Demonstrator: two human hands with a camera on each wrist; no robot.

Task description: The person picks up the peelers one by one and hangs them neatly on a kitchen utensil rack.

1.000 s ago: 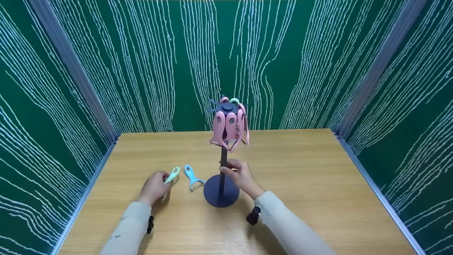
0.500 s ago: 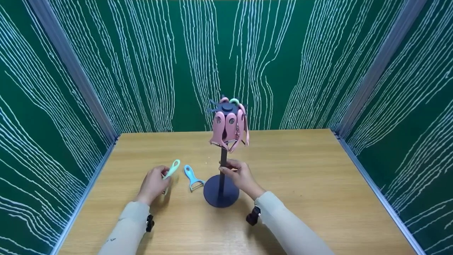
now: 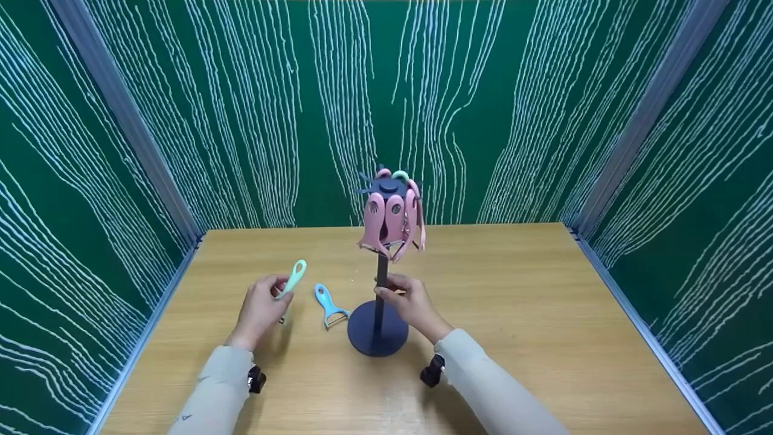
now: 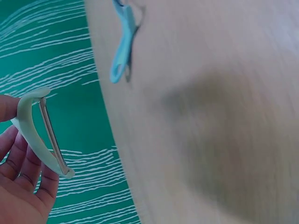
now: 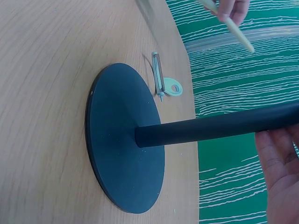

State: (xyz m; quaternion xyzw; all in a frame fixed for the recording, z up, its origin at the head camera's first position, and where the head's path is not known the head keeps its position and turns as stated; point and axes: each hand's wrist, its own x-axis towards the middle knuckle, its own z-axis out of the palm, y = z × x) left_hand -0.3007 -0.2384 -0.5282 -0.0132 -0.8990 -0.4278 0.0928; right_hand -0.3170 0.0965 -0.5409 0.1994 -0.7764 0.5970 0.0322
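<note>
My left hand [image 3: 261, 310] pinches a mint green peeler [image 4: 29, 128] above the table, its looped handle [image 3: 296, 275] pointing up and away. The peeler's metal blade shows in the left wrist view. My right hand [image 3: 412, 302] grips the post of a dark stand [image 5: 201, 127] partway up. Several pink peelers [image 3: 374, 226] and a mint green one [image 3: 400, 175] hang from the hooks at the stand's top. Between the left hand and the stand's round base [image 3: 362, 329], a blue peeler [image 3: 327, 304] lies on the table.
The wooden table [image 3: 513, 290] is bordered by green walls [image 3: 338, 109] with pale wavy lines. Bare hooks [image 3: 364, 182] stick out on the left side of the stand's top.
My left hand has lifted the mint green peeler off the table and moved it slightly away from me. My right hand stays on the post, and the stand has not moved.
</note>
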